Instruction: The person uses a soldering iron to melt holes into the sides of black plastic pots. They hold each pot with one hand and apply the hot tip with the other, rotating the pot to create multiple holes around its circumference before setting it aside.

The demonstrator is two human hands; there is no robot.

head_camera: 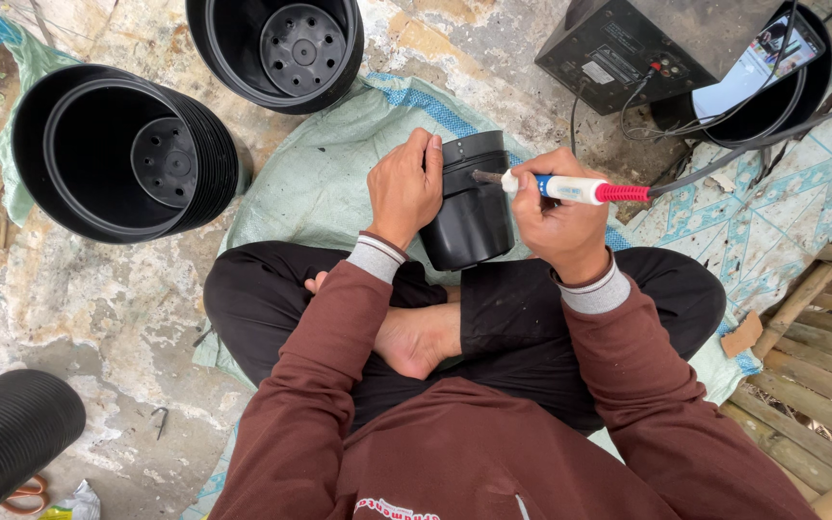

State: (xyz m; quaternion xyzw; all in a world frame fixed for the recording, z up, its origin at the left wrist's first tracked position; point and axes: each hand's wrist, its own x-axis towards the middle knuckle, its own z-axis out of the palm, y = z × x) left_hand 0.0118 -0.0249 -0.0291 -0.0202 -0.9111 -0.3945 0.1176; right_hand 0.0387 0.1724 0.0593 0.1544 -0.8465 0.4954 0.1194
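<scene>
**Inspector:** Black plastic pot [470, 207], lying on its side across the seated person's crossed legs, bottom end pointing away from the wearer. Confirm the grip.

**Assistant:** The left hand [404, 189] wraps the pot's left flank, fingers curled over the far end, thumb on the near wall. Closed firmly on it.

**Inspector:** And the other?

**Assistant:** The right hand [558, 217] is closed around a soldering iron [570, 188] with a white, blue and red handle. Its dark tip touches the pot's upper side, just beside the left fingers. A cable runs from the red end up to the right.

**Inspector:** Beneath?

**Assistant:** A pale green woven sack [325, 169] is spread under the legs on rough, stained concrete. Bamboo slats [820, 366] lie at the right.

**Inspector:** Left side?

**Assistant:** A ribbed black stack end [7, 433] near the bottom left corner; farther up, a nested stack of black pots [122, 149] on its side, mouth facing the camera.

**Inspector:** Farthest?

**Assistant:** Another upright black pot [276, 48] at the top edge, a dark speaker box [628, 43] with wires, and a phone [758, 63] propped in a black pot at top right.
</scene>
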